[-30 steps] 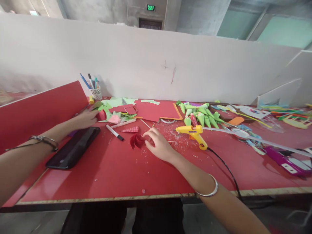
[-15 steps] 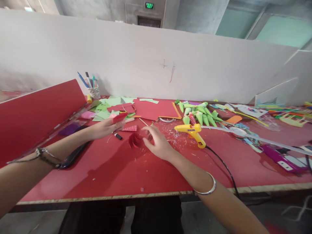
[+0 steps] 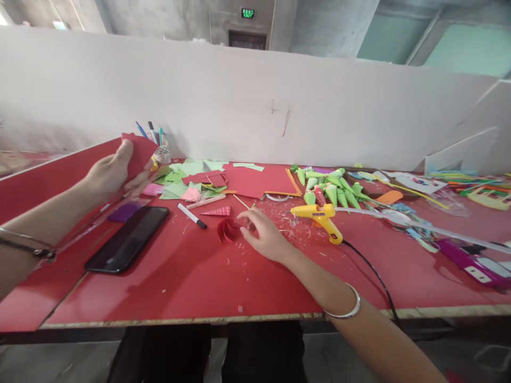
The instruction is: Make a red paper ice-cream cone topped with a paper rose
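Observation:
My left hand point(image 3: 109, 173) is raised at the left, thumb pressed on a piece of red paper point(image 3: 140, 154) in front of the red panel. My right hand point(image 3: 262, 234) rests on the tabletop, its fingers loosely bent and apart, nothing visible between them. Just left of its fingertips lies a red paper flower shape point(image 3: 227, 230) with curved petals; whether they touch I cannot tell. Behind the flower shape are a pink checked paper cone point(image 3: 217, 211) and a thin stick point(image 3: 241, 202). A black-capped white marker point(image 3: 191, 216) lies to their left.
A yellow glue gun point(image 3: 319, 215) with a black cord lies right of my right hand. Behind it are several green paper cones point(image 3: 339, 192). A black phone point(image 3: 128, 239) lies at the left. Paper scraps point(image 3: 179, 181), a pen cup point(image 3: 162, 154) and a purple power strip point(image 3: 471, 266) stand around.
My left hand moved from the scraps toward the middle with red paper, then swung back left and up, the paper now spread in it. My right hand has stayed by the flower shape.

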The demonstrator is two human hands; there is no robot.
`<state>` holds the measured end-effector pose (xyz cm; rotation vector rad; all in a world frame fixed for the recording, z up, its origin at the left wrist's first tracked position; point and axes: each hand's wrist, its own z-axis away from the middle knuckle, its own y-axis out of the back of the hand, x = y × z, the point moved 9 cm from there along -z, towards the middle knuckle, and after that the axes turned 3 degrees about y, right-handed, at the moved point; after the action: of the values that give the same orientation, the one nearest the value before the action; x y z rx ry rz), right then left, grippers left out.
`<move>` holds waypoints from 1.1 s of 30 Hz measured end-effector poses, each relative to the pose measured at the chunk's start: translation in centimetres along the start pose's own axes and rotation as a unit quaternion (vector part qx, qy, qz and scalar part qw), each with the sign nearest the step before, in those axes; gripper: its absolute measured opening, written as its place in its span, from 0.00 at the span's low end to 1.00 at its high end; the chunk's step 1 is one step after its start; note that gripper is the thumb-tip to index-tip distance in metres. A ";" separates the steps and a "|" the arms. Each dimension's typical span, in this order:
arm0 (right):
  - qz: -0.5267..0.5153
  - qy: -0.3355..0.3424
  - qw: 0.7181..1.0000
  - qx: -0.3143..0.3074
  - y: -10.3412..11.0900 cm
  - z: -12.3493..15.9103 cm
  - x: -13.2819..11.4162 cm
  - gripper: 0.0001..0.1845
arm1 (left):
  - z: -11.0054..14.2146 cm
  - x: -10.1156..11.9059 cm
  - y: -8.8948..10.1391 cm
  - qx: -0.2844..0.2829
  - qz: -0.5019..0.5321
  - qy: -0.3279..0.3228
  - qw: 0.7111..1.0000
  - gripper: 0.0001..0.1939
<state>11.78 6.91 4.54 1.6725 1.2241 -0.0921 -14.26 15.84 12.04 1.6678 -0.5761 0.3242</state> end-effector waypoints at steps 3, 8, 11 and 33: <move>0.005 -0.008 1.000 -0.006 -0.2 0.1 0.4 0.11 | 1.6 1.3 -3.0 -0.091 0.146 -0.005 0.985 0.31; -0.007 -0.008 1.000 -0.014 -0.7 0.0 0.6 0.11 | 6.1 3.5 -8.8 -0.229 0.080 -0.008 0.970 0.30; -0.059 0.009 0.998 -0.011 -0.5 -0.3 -0.9 0.18 | 8.3 4.3 -10.7 -0.253 0.011 -0.008 0.967 0.28; -0.070 0.081 0.986 -0.125 -1.1 2.5 -8.5 0.07 | 15.1 12.6 -15.3 -0.466 0.329 -0.162 0.805 0.08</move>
<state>8.02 -0.67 7.42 1.3960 1.4136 0.1118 2.90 0.16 3.00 0.5117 -1.3266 0.1836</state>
